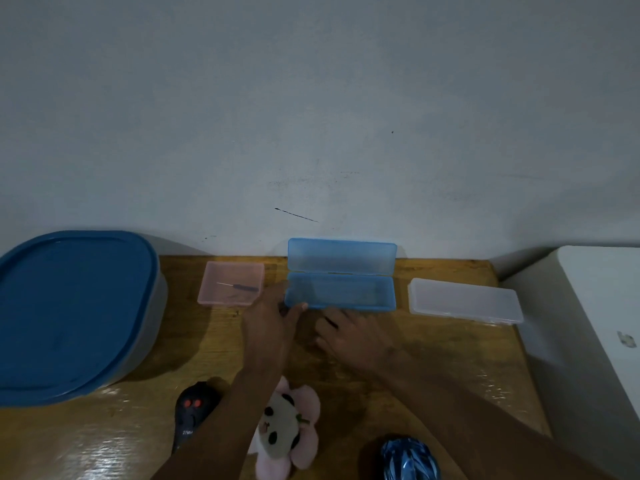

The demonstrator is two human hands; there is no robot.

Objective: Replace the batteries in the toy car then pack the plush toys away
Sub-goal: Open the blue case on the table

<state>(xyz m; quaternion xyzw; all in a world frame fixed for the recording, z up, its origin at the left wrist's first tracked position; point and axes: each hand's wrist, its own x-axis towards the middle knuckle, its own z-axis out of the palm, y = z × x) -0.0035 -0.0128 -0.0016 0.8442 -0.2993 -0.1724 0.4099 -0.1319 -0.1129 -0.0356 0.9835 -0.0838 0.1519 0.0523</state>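
The left hand [270,317] pinches the front left corner of the open blue case [341,292], likely steadying it, while the right hand [349,336] rests just before the case, grip unclear, and plush [287,427] and apparent car [410,457] lie well before it.

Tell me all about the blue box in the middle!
The blue box is long, see-through plastic. Its hinged lid stands open, leaning back by the wall. It sits at the far edge of the table between a pink box and a clear box. The left hand holds its near left corner, thumb on the front.
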